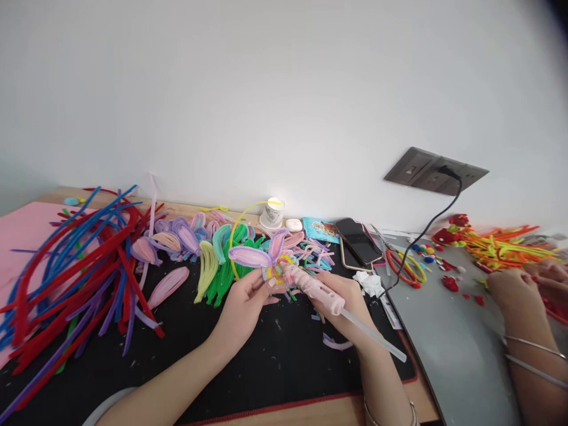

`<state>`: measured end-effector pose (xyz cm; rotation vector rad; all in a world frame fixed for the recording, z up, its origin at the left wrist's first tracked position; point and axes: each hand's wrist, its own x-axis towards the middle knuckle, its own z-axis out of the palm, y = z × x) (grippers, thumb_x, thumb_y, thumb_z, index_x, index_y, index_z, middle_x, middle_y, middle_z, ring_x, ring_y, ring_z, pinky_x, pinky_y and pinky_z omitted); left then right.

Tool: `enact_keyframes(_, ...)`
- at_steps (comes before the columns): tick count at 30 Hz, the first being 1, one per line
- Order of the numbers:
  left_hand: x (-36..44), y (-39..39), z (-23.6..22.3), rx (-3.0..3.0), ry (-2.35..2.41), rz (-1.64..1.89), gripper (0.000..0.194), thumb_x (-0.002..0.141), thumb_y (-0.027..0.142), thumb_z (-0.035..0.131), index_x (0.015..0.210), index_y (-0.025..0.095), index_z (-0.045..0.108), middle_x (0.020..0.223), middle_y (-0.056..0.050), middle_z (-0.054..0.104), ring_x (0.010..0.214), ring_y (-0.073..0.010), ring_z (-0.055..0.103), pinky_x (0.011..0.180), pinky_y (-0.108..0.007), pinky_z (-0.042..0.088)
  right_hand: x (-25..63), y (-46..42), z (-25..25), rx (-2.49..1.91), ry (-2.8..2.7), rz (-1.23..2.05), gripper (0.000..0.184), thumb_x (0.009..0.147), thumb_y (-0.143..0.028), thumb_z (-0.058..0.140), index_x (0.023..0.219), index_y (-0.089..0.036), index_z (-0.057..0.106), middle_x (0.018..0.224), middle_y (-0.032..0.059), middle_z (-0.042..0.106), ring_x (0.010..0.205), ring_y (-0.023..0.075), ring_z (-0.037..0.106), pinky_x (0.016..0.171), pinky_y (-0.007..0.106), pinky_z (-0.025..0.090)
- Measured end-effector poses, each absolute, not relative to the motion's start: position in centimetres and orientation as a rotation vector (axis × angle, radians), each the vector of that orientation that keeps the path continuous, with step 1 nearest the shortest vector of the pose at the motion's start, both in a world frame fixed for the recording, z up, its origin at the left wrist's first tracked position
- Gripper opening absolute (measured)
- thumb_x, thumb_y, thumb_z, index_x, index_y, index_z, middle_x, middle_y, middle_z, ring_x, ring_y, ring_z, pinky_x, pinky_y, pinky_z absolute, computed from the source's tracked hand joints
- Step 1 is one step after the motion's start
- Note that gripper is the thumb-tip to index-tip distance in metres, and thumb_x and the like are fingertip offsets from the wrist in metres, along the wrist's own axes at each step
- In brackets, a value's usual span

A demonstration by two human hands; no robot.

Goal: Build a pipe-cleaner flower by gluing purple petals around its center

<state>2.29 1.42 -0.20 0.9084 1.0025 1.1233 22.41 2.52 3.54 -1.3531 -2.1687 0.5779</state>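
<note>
Left hand (246, 300) closed, pinching flower (251, 258) low down between thumb and fingers; right hand (341, 296) gripping glue gun (316, 291), partly hidden behind it. Flower is held up over the black mat (284, 367) on the counter (423, 402), pink-purple petals out to the left and up, striped yellow center facing the gun. Nozzle right at the flower's center; can't tell if touching. Clear glue stick (375, 335) sticks out of the gun's back end, away from flower. Left of flower: green leaves (228, 278), then loose petals (183, 235), then big pile of red, blue and purple stems (93, 266), partly on pink paper (22, 228). Yellow stem (242, 215) arcs just behind flower. Behind flower: cup (271, 214), white case (293, 225). Right of flower and farther back: blue packet (320, 229), phones (358, 242). Farther right of flower: crumpled tissue (369, 284), scissors (403, 269), black cord (428, 228) up to wall socket (437, 171). Far right of flower: pompoms (428, 254), orange-yellow stems (510, 247), another person's hand (517, 294), its grip unclear.
</note>
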Motion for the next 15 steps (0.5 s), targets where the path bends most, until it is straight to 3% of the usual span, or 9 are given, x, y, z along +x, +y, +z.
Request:
enact_keyframes(10,2.34,1.38,-0.03,0.932,1.002,1.122,0.033,0.084,0.037,0.059,0.111,0.017,0.062,0.112,-0.008,0.069,0.095,-0.0226,0.068,0.074,-0.029,0.055,22.53,2.45,3.32,-1.377,-2.187,0.518,0.012,0.076,-0.012,0.052,0.065,-0.017,0.052,0.059,-0.0022,0.051,0.054,0.01,0.047,0.052,0.021,0.032)
enact_keyframes(15,2.37,1.37,-0.08,0.918,1.011,1.132,0.036,0.082,0.038,0.062,0.111,0.018,0.062,0.113,-0.008,0.069,0.096,-0.0239,0.068,0.074,-0.029,0.056,22.35,2.38,3.44,-1.441,-2.094,0.526,0.018,0.079,-0.021,0.056,0.061,-0.019,0.051,0.055,-0.0021,0.051,0.05,0.0108,0.047,0.047,0.023,0.033)
